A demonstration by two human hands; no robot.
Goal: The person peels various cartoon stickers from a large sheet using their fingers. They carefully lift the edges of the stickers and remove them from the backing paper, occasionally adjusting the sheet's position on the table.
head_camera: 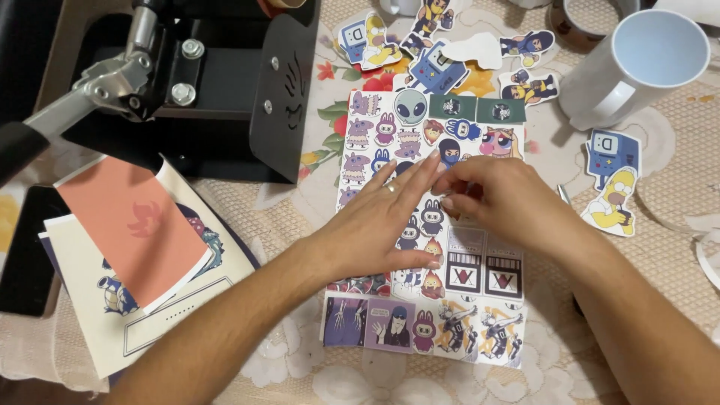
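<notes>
A white sheet of printed cartoon stickers [480, 277] lies on the lace tablecloth in the middle. My left hand [382, 221] rests flat on it, fingers spread, a ring on one finger. Beside it, my right hand [502, 199] pinches at the sheet near its upper middle with the fingertips together; whether a sticker is between them is hidden. The two hands touch at the fingertips.
A black heat press [217, 82] with a metal lever stands at the upper left. Printed papers and an orange sheet [135, 232] lie at the left. A white mug [637, 67] stands at the upper right. Cut-out stickers [611, 187] lie scattered around it.
</notes>
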